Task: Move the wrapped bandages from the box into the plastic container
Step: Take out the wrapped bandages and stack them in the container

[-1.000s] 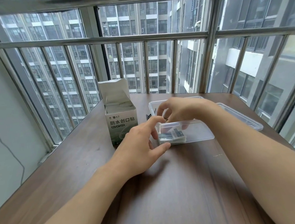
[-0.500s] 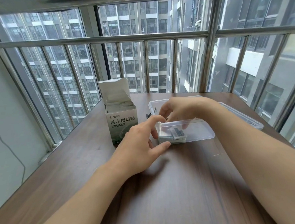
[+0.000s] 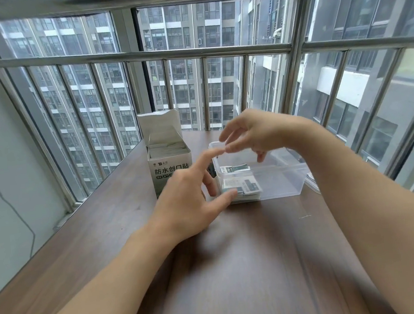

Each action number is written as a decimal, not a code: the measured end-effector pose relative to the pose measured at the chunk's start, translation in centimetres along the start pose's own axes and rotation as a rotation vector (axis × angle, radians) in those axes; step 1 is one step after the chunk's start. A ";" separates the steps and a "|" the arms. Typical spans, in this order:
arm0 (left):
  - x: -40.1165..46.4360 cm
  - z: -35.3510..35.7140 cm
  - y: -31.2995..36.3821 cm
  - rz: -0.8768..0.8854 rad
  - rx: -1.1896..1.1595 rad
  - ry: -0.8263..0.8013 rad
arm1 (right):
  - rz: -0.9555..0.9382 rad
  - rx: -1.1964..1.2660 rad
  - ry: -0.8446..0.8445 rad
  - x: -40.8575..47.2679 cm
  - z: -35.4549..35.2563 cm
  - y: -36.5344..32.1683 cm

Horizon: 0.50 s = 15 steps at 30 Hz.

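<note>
The wooden counter (image 3: 248, 266) stretches under both my forearms, out to the barred window (image 3: 204, 52) beyond. On it, just past my left grip (image 3: 189, 198), the clear plastic container (image 3: 277, 175) stands open. My left thumb lies against its near left corner and my forefinger reaches up over its left rim, the other fingers spread and relaxed; this grip clasps nothing. My right grip (image 3: 251, 135) hovers above the container's left half, fingers loosely extended and pointing left, and it carries nothing either. Its fingertips come close to my left forefinger's tip, though I cannot tell whether they touch. To the left of both grips, just beside the container, the white bandage box (image 3: 169, 165) stands upright with its flap raised, and the tops of wrapped strips (image 3: 167, 149) show inside it. Under my right grip, at the container's left end, the wrapped bandages (image 3: 241, 185) lie in a loose pile on the bottom. Part of the lid (image 3: 312, 182) shows behind the container's right end.
</note>
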<state>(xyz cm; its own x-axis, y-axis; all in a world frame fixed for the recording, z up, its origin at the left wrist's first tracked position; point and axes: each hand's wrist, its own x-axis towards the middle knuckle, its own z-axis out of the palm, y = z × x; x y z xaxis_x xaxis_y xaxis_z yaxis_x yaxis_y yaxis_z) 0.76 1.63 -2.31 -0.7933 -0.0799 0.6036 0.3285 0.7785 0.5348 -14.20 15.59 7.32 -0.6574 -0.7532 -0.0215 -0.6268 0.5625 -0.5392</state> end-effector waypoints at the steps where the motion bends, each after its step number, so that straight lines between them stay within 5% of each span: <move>1: 0.2 -0.6 0.2 0.045 0.008 0.158 | -0.049 -0.003 0.062 -0.1 -0.3 -0.5; 4: 0.7 -3.3 0.1 0.086 0.004 0.715 | -0.259 0.065 0.295 -0.6 0.0 -2.5; 6: 1.0 -4.8 -1.0 -0.041 -0.066 0.881 | -0.387 0.124 0.348 -1.2 0.9 -4.4; 8: 1.3 -5.4 -3.2 -0.301 -0.138 0.759 | -0.429 0.131 0.310 -1.4 2.3 -6.0; 10: 1.4 -5.3 -4.8 -0.503 -0.276 0.437 | -0.414 -0.004 0.254 -1.4 3.7 -6.9; 12: 1.4 -4.3 -5.7 -0.579 -0.401 0.166 | -0.419 -0.176 0.244 -1.1 4.8 -7.3; 15: 1.2 -2.7 -6.5 -0.571 -0.417 0.077 | -0.399 -0.269 0.249 -0.4 5.2 -6.7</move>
<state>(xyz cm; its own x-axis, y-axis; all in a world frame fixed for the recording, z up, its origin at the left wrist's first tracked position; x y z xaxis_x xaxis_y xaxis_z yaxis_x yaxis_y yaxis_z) -0.91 -5.23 -3.46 -0.8666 -0.4601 0.1932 0.0533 0.2997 0.9525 -7.58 10.41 6.58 -0.4052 -0.8408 0.3590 -0.9115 0.3413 -0.2295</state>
